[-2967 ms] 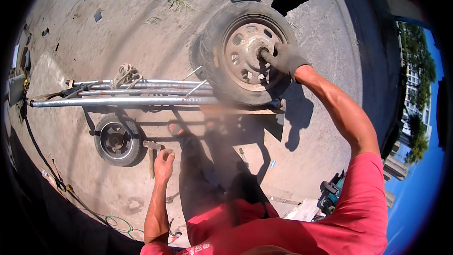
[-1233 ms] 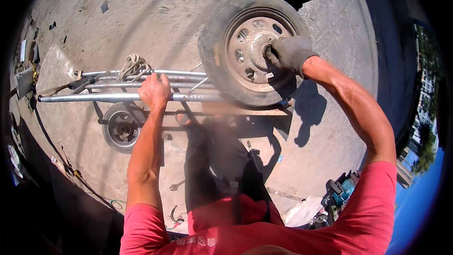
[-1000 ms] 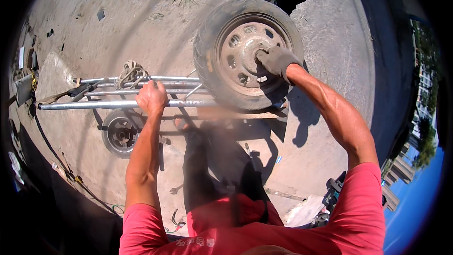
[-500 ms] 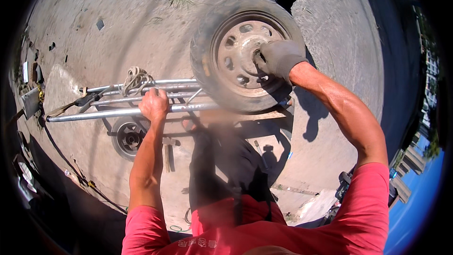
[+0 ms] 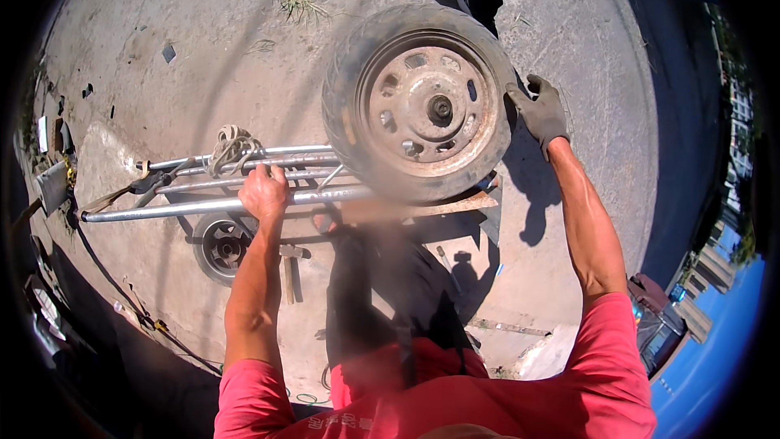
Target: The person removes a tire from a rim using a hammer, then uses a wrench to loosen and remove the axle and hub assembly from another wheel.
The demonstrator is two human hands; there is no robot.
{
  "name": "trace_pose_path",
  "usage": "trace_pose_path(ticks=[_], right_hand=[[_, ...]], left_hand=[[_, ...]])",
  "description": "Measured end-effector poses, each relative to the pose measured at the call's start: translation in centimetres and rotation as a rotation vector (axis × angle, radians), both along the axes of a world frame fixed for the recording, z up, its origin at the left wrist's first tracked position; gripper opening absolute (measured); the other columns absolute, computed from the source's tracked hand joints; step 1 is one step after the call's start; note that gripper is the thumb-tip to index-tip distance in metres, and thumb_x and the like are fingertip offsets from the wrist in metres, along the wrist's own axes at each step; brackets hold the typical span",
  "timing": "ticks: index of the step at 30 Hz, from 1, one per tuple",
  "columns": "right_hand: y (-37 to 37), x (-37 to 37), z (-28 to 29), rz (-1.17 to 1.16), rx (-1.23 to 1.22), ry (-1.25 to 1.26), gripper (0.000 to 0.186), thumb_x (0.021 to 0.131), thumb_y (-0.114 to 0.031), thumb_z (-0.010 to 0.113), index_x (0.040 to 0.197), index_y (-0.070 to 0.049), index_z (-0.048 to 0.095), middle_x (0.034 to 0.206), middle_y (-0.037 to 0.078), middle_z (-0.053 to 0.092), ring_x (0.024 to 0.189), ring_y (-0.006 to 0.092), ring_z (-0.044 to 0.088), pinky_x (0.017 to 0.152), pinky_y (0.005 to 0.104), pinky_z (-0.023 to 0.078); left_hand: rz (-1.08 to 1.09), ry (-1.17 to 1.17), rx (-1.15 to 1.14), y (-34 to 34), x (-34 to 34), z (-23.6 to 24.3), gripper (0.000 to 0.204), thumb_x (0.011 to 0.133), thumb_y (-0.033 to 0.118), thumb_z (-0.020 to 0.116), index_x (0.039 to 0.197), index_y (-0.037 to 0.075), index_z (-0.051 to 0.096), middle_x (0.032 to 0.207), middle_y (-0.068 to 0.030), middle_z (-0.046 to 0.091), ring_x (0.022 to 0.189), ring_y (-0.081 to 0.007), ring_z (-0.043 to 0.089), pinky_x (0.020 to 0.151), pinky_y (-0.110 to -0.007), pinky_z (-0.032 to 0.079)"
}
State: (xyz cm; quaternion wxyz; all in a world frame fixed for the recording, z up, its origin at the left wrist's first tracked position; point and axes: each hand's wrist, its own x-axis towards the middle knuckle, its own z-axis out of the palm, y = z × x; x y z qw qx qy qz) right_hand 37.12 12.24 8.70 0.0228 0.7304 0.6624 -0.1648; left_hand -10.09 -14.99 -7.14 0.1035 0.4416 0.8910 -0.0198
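rope [image 5: 231,146] on tubes [image 5: 179,208] | left forearm [image 5: 253,301] overlaps small wheel [image 5: 216,247] | hammer [image 5: 289,255] nearby

A matt, dusty rubber tyre [image 5: 345,106] surrounds a dull, rust-stained metal rim [image 5: 406,104]; at left, smooth, glossy metal tubes [image 5: 162,209] and matt, fibrous rope [image 5: 230,145]; at right, a matt cloth glove [image 5: 544,114]; rough ground [image 5: 236,57].

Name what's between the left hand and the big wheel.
Head view: metal pipes and a thin rod lie between the left hand and the big wheel.
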Motion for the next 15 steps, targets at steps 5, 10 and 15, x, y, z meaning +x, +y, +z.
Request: trace_pose_path(ticks=[5,10,15], right_hand=[[-4.9,1.7,-6.6,-0.473,-0.274,0.912,0.085,0.104,-0.068,0.046,0.145,0.005,0.054,0.138,0.016,0.063,0.125,0.0223,0.06,0.108,0.0352,0.047],[-8.1,4.3,-9.5,-0.273,-0.142,0.696,0.075,0.108,-0.06,0.046,0.137,0.008,0.058,0.129,0.018,0.066,0.121,0.0232,0.062,0.102,0.0361,0.048],[-11.4,3.7,-8.2,-0.578,-0.274,1.185,0.067,0.111,-0.051,0.044,0.145,0.006,0.051,0.136,0.012,0.062,0.122,0.0239,0.061,0.104,0.0395,0.05]], left_hand=[[0.004,-0.019,-0.013,0.3,0.4,0.3,0.033,0.092,0.039,0.063,0.09,0.008,0.072,0.091,-0.0152,0.074,0.088,-0.0375,0.07,0.08,-0.054,0.05],[0.01,-0.004,0.045,-0.4,0.1,-0.2,0.03,0.091,0.037,0.063,0.085,0.008,0.071,0.086,-0.0122,0.073,0.085,-0.0362,0.069,0.077,-0.054,0.048],[0.001,0.035,0.082,0.0,-0.1,-1.2,0.027,0.088,0.035,0.065,0.086,0.009,0.074,0.085,-0.012,0.074,0.084,-0.0348,0.07,0.078,-0.053,0.049]])
